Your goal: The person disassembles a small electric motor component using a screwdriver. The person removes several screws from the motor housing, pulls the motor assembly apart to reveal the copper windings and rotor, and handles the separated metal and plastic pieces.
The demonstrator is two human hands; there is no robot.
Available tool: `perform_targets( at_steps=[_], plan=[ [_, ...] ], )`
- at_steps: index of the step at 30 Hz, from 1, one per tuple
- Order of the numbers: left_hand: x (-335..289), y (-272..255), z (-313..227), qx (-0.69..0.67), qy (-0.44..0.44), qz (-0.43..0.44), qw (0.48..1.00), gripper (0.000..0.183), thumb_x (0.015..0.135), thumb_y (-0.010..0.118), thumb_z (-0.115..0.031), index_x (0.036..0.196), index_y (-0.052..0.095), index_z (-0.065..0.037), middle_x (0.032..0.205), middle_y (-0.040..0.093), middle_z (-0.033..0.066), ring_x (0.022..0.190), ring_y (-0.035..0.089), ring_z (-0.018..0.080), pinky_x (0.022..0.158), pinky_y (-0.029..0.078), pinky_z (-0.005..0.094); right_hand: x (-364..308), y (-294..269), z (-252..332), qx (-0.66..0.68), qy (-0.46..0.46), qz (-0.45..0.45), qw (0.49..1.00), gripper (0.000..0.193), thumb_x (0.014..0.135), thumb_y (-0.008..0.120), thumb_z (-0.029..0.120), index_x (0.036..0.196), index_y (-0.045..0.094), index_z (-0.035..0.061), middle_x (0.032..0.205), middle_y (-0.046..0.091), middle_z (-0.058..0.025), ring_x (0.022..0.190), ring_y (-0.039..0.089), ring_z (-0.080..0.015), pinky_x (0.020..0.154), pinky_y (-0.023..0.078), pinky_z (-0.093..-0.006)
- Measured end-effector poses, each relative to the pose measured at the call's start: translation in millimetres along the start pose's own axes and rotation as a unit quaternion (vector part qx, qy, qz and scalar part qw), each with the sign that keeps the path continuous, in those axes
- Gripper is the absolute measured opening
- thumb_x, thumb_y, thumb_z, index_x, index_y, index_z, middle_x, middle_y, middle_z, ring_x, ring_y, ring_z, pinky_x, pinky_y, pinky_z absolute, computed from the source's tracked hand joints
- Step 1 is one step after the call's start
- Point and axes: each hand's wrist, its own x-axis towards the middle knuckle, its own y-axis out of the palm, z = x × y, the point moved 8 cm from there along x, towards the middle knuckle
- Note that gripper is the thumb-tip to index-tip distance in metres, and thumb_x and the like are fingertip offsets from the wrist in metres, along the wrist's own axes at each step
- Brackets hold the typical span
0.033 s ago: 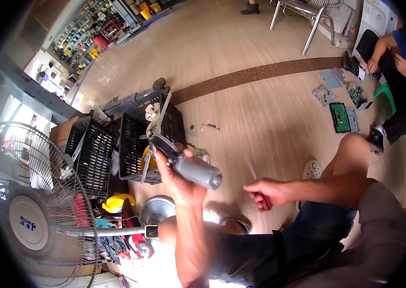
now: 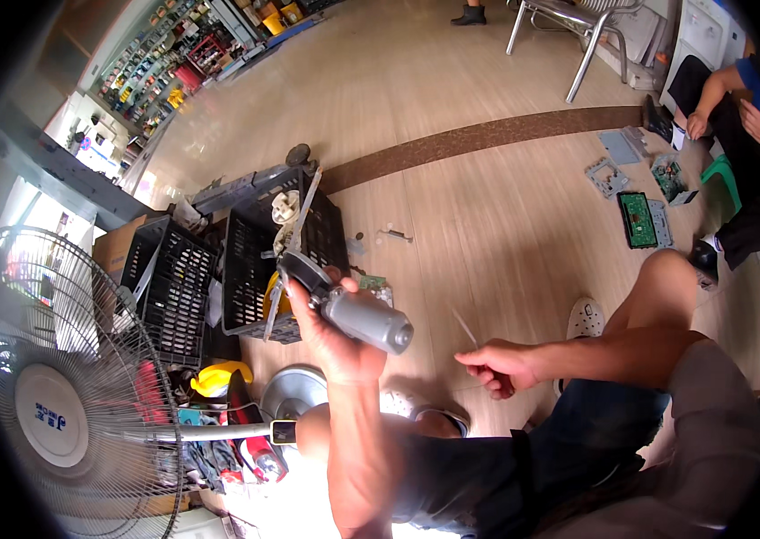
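Note:
My left hand is wrapped round a small electric motor with a grey metal can and a black round housing at its upper-left end. The can's closed end points right, toward my other hand. To the right and a little lower, my right hand is closed round a screwdriver. Its thin shaft sticks out up and to the left, apart from the motor, while my fingers hide most of the handle.
Black plastic crates with loose parts stand left of the motor. A standing fan fills the lower left. Green circuit boards lie on the floor near a seated person at the right. A metal chair stands farther back.
The screwdriver has turned in my right hand: its shaft leans farther left and the red handle end no longer shows below the fingers. My left hand and the motor are nearly still.

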Motion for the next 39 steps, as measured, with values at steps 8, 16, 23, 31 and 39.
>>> perform_targets(
  at_steps=[8, 16, 23, 31, 39],
  plan=[
    [-1.3, -11.4, -17.9, 0.027, 0.067, -0.046, 0.996, 0.058, 0.091, 0.058, -0.070, 0.095, 0.063, -0.012, 0.073, 0.065, 0.0007, 0.060, 0.053, 0.0142, 0.058, 0.044, 0.0296, -92.3, 31.8, 91.7, -0.364, -0.302, -0.162, 0.866, 0.027, 0.099, 0.064, 0.016, 0.121, 0.060, 0.0019, 0.074, 0.054, -0.0005, 0.059, 0.051, -0.0092, 0.054, 0.044, -0.0290],
    [2.8, -8.3, -6.2, 0.082, 0.076, 0.025, 0.993, 0.047, 0.095, 0.060, -0.061, 0.101, 0.065, -0.015, 0.079, 0.069, 0.0039, 0.071, 0.061, 0.0148, 0.070, 0.048, 0.0284, -204.2, 98.1, 124.4, -0.450, -0.659, -0.171, 0.578, 0.034, 0.092, 0.063, 0.004, 0.125, 0.060, -0.0028, 0.082, 0.064, -0.0152, 0.061, 0.062, -0.0216, 0.055, 0.047, -0.0336],
    [8.6, -4.5, -8.6, 0.035, 0.092, -0.015, 0.995, 0.044, 0.093, 0.066, -0.055, 0.105, 0.065, -0.014, 0.093, 0.068, 0.0020, 0.083, 0.062, 0.0140, 0.082, 0.050, 0.0309, -236.4, 116.2, 122.5, -0.496, -0.685, -0.159, 0.509, 0.031, 0.089, 0.065, 0.002, 0.120, 0.064, -0.0015, 0.074, 0.060, -0.0141, 0.059, 0.062, -0.0277, 0.053, 0.047, -0.0381],
    [11.4, -15.5, -10.0, 0.066, 0.082, -0.002, 0.995, 0.042, 0.093, 0.068, -0.053, 0.114, 0.066, -0.017, 0.096, 0.069, 0.0009, 0.087, 0.063, 0.0134, 0.084, 0.051, 0.0328, -227.2, 115.5, 134.3, -0.497, -0.679, -0.154, 0.517, 0.028, 0.092, 0.067, 0.008, 0.119, 0.070, 0.0012, 0.071, 0.061, -0.0074, 0.055, 0.059, -0.0195, 0.051, 0.046, -0.0332],
    [8.2, -10.2, -12.8, 0.045, 0.066, 0.028, 0.996, 0.043, 0.093, 0.068, -0.053, 0.114, 0.065, -0.015, 0.094, 0.067, 0.0031, 0.082, 0.062, 0.0159, 0.078, 0.052, 0.0326, -217.6, 117.4, 130.8, -0.521, -0.652, -0.141, 0.533, 0.027, 0.093, 0.066, 0.007, 0.119, 0.071, 0.0023, 0.071, 0.061, -0.0089, 0.055, 0.060, -0.0197, 0.051, 0.045, -0.0335]
  ],
)
